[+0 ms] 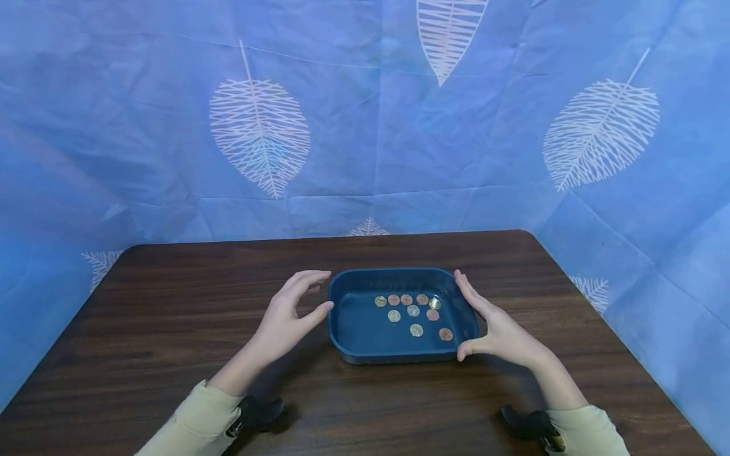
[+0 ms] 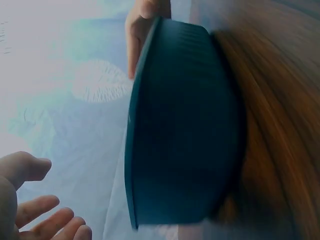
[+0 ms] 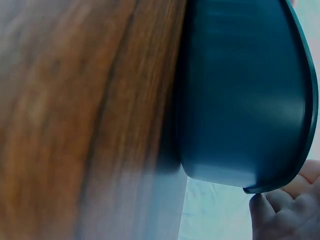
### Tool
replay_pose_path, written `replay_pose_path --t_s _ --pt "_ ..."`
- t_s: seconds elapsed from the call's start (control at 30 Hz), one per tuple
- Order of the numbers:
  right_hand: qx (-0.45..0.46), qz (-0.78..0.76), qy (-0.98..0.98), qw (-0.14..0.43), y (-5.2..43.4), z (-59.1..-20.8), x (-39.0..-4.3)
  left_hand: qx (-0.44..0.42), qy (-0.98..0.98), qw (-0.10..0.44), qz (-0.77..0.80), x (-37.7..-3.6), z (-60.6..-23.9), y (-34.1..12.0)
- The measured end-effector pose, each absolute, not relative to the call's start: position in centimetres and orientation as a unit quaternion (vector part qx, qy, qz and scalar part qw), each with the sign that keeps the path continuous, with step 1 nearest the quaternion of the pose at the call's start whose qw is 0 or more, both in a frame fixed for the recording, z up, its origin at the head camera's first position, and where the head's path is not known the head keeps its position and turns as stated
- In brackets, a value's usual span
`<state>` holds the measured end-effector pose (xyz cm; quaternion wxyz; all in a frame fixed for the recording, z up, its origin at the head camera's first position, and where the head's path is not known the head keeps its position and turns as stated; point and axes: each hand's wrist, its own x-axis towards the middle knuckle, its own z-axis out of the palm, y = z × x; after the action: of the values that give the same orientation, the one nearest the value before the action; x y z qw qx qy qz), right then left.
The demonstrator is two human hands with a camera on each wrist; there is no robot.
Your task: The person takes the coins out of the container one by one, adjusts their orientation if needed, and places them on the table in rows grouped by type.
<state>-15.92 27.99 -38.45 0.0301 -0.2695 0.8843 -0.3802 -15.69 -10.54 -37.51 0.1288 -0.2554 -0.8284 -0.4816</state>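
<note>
Blue tray (image 1: 356,332) sits flat on the dark wood tabletop (image 1: 171,316), just below centre of the head view, long side toward the person. Nine or so coins (image 1: 413,311) lie on its floor, gathered in the upper right part: a row of five along the far side, the rest scattered below it. They lie flat and apart from one another, none stacked as far as I can tell.

Right hand (image 1: 502,332): fingers straight, laid along the tray's right wall, thumb tucked at the near right corner. It touches the rim but does not curl over it; the right wrist view shows fingertips (image 3: 262,210) just meeting the lip at the lower right of that frame. Reads as steadying the tray rather than lifting it.

Left hand (image 1: 288,313): spread wide, fingers loosely arched, palm turned toward the tray's left wall. The thumb tip looks to be at or nearly on the rim; the fingers hang clear of it. The left wrist view shows the palm and fingers (image 2: 45,222) in the lower left corner, apart from the tray wall (image 2: 185,135), holding nothing.

Both forearms come in from the bottom edge, angled inward, pale sleeves (image 1: 194,424) pushed to the wrists, so the two hands bracket the tray from either side.

Behind the tabletop, blue cloth with white leaf prints (image 1: 259,133).
</note>
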Motion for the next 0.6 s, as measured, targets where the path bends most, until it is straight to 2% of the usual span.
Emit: replay_pose_path --t_s 0.37,0.6 --pt "-0.267 -0.384 0.882 0.055 28.2 -38.8 -15.8 -0.202 -0.778 0.060 -0.592 -17.2 -36.8 -5.2" --pt "-0.263 -0.378 0.885 0.061 28.3 -38.9 -16.0 -0.225 -0.771 0.057 -0.592 -18.3 -37.3 -2.9"
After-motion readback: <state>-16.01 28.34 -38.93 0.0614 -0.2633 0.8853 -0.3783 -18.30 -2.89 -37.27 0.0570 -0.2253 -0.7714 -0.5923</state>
